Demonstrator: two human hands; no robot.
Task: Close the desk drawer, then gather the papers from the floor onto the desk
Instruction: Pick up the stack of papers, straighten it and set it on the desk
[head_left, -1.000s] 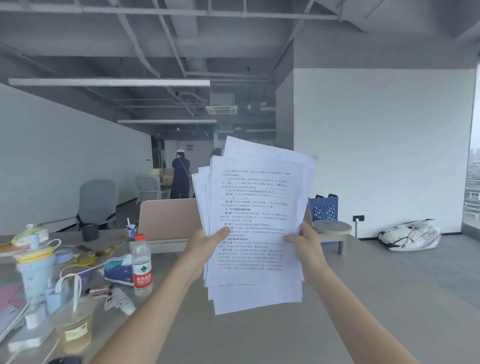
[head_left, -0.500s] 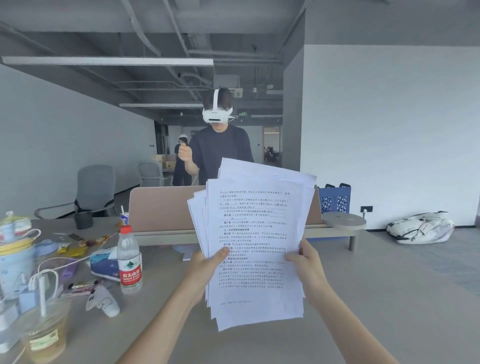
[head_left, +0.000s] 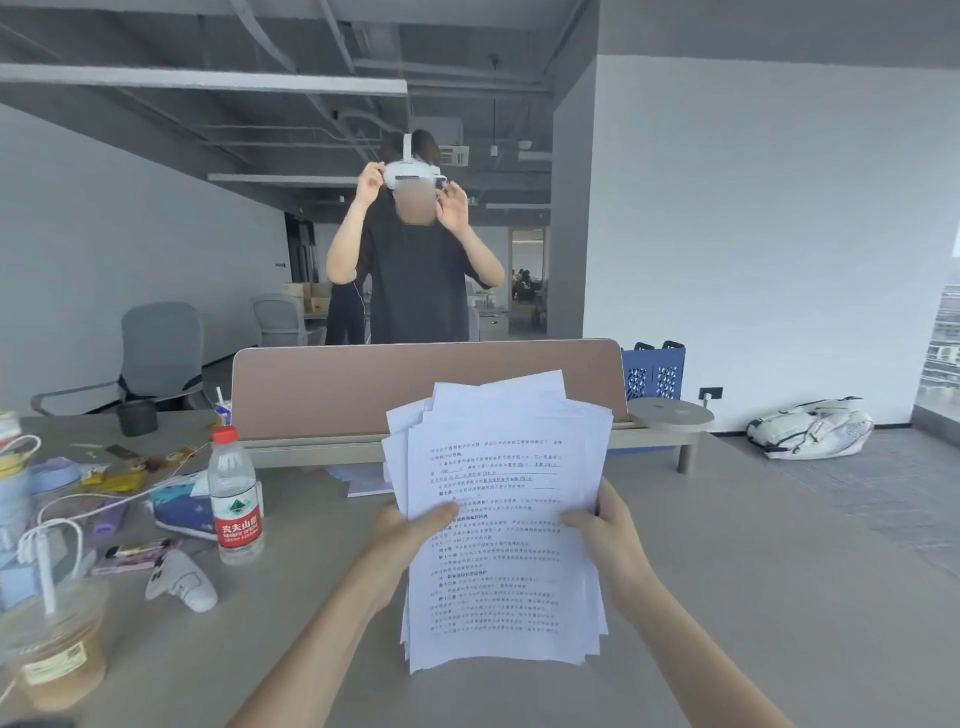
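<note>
Papers — where now?
— Centre of frame, lower half. I hold the stack upright above the worktop, not yet set down. My left hand pinches the left edge, thumb on the front sheet; my right hand clamps the right edge the same way. Fingers of both are closed on the stack.

— Risks?
— Sheets are fanned and uneven at top and bottom. My judgement: a loosened pinch could let inner sheets slide out and drop. Setting down leftward could knock the water bottle or land on the clutter at lower left; the bare area at right looks safer.

— Not visible?
— Drawer: out of frame, so cannot confirm it is closed. Floor by my feet: hidden, stray sheets unknown. Fingers behind the stack: covered.
</note>
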